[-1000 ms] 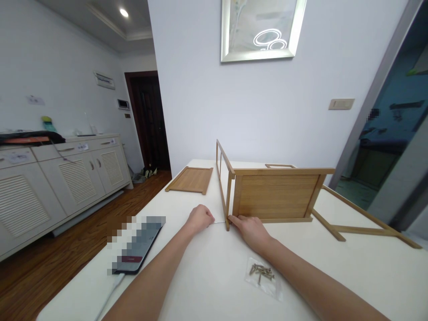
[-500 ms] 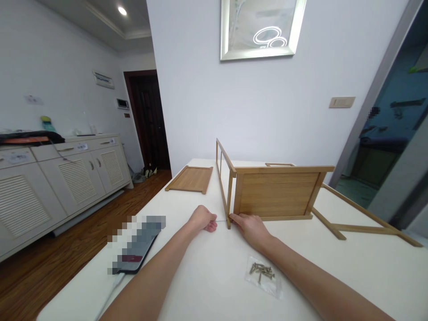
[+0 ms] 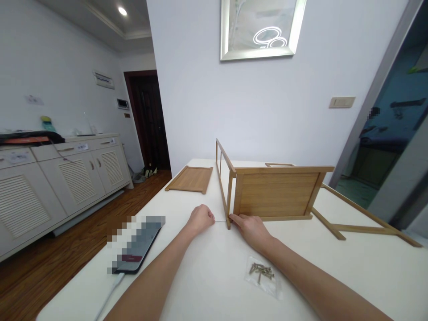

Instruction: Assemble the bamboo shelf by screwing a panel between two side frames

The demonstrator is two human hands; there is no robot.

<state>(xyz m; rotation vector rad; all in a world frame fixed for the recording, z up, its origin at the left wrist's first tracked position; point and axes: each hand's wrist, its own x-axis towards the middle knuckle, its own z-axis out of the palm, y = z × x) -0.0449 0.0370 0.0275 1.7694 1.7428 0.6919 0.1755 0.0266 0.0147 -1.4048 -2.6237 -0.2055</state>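
My left hand is closed in a fist-like grip just above the white table, left of a wooden side frame. From it a thin metal hex key runs to the lower part of the frame's near leg; its other end is hidden in my fingers. On the other side, my right hand grips the lower corner of a wooden shelf panel, its fingertips against the leg. The panel stands on its long edge, against the upright frame. A clear bag of screws lies near my right forearm.
Another wooden panel lies flat at the back left of the table. A second wooden frame lies at the right. A phone with a white cable rests near the left edge.
My left hand has turned at the wrist and shifted slightly left, its curled fingers now more hidden. My right hand, panel and frame look unmoved.
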